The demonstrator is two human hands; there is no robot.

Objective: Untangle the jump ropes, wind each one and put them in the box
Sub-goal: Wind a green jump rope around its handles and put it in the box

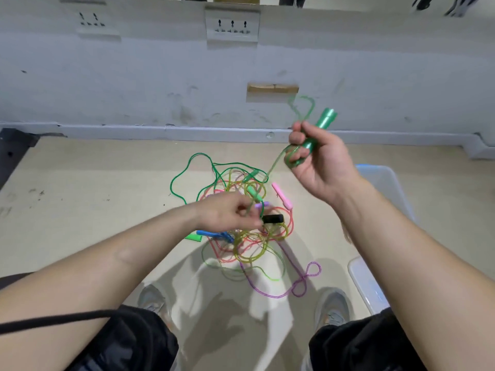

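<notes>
Black shorts [128,341] fill the bottom corners of the frame, and a black cord [53,318] crosses the left forearm at the lower left. Just above, two grey shoes [333,306] stand on the beige floor [80,210].

Between and beyond the shoes lies the tangle [246,236] of jump ropes, at the centre of the frame. A purple rope [302,282] trails out of it toward the right shoe in a small loop. Yellow, red and green strands cross each other in the heap. A blue handle [211,234], a black handle [273,218] and a pink handle [282,196] lie in or beside it.

The left hand [227,212] hangs just over the heap, its fingers curled and pinching a strand of the green rope [273,167]. The hand is blurred, so the exact hold is unclear. That rope rises from there up and to the right.

The right hand [318,162] is raised at the upper right of centre, its fingers wrapped round a green handle [320,127] that tilts up and to the right. A loop of green rope stands above the fist.

A clear plastic box [385,178] sits on the floor at the right, partly hidden by the right forearm. More clear plastic shows below the arm; I cannot tell whether it is the same box.

Farthest off, a scuffed white wall [134,76] carries sockets [231,25] along the top of the frame.
</notes>
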